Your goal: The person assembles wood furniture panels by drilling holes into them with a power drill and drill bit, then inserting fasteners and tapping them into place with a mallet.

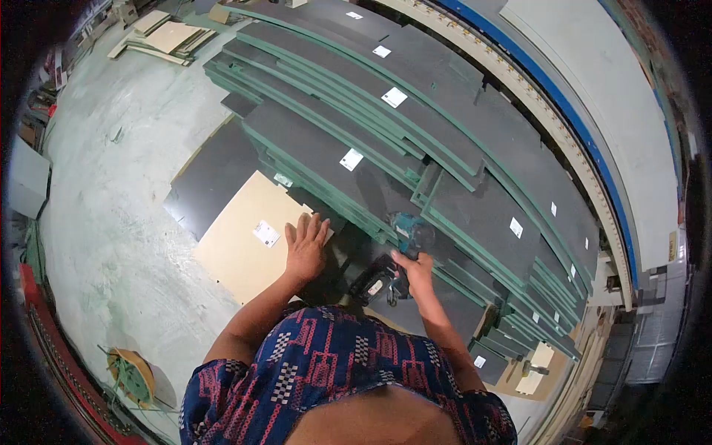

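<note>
My left hand (306, 248) lies with its fingers spread on the right edge of a cream-coloured board (241, 222), which carries a white label (265, 233). My right hand (417, 272) is wrapped round a teal and black cordless drill (410, 228). The drill's black lower part (374, 280) reaches toward my body, and its teal end overlaps the edge of a stack of dark boards (304, 133). Beneath the cream board, part of a dark sheet (215, 174) shows at its upper left.
Long stacks of dark green-edged boards (504, 208) with white labels spread ahead and to the right. Behind them runs a blue-edged machine (564, 126). Loose pale boards (172, 38) lie at the far left. A basket (132, 377) with green strips stands on the floor (111, 222).
</note>
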`<action>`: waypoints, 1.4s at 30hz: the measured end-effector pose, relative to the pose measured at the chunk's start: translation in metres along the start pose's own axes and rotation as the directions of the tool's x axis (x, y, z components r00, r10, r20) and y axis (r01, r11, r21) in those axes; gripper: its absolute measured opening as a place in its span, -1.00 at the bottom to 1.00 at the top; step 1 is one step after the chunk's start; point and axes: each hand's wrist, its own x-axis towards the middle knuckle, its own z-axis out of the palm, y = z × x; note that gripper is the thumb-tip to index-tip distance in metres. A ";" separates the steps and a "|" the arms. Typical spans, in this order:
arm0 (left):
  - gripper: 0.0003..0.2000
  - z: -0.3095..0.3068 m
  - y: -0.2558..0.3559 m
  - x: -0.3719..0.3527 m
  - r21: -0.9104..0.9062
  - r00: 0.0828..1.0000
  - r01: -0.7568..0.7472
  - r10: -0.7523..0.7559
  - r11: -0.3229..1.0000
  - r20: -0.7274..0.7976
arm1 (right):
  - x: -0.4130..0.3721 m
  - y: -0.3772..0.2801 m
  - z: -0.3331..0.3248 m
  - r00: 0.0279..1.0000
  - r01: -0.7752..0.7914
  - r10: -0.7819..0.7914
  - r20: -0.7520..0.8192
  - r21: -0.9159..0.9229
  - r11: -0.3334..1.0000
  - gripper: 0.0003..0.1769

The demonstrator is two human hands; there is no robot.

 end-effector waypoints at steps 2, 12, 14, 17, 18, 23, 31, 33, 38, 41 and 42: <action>-0.36 0.008 -0.002 0.001 -0.010 0.999 -0.008 0.008 1.000 -0.037 | 0.010 -0.006 0.010 0.999 0.013 -0.013 0.046 -0.012 1.000 -0.69; -0.36 0.004 -0.004 -0.001 0.012 0.999 -0.008 0.008 1.000 -0.037 | 0.041 -0.020 0.070 0.990 -0.005 0.022 0.143 -0.115 0.993 -0.72; -0.32 0.008 -0.006 -0.002 0.000 0.999 -0.012 0.012 1.000 -0.043 | 0.044 -0.020 0.073 0.984 0.002 0.021 0.175 -0.132 0.991 -0.64; -0.24 0.011 -0.008 0.000 -0.011 0.998 -0.018 0.017 1.000 -0.053 | 0.048 -0.015 0.077 0.993 -0.012 0.030 0.112 -0.156 0.988 -0.75; -0.24 0.012 -0.008 0.000 0.004 0.999 -0.016 0.016 1.000 -0.043 | 0.053 -0.007 0.076 0.995 -0.011 0.027 0.100 -0.155 0.988 -0.76; -0.28 0.012 -0.006 0.000 -0.004 1.000 0.002 -0.002 1.000 -0.030 | 0.051 -0.010 0.073 0.988 0.004 0.017 0.154 -0.134 0.991 -0.77; -0.39 0.009 -0.005 0.000 0.006 0.999 -0.019 0.019 1.000 -0.048 | 0.056 -0.012 0.075 0.995 0.006 -0.001 0.103 -0.046 0.999 -0.76; -0.38 0.007 -0.004 0.000 0.005 0.999 -0.021 0.021 1.000 -0.038 | 0.055 -0.021 0.076 0.996 0.014 -0.012 0.092 -0.028 1.000 -0.72; -0.36 0.014 -0.008 0.001 -0.013 0.994 -0.043 0.041 0.999 -0.097 | 0.077 -0.023 0.070 1.000 0.011 -0.010 0.004 -0.056 0.998 -0.52; -0.37 0.010 -0.007 0.000 -0.009 0.997 -0.040 0.039 0.999 -0.073 | 0.088 -0.019 0.066 1.000 -0.008 0.008 -0.001 -0.046 0.999 -0.38; -0.37 0.011 -0.007 0.000 -0.006 0.996 -0.044 0.044 0.999 -0.080 | 0.087 -0.022 0.065 1.000 -0.014 0.015 0.015 -0.037 0.999 -0.33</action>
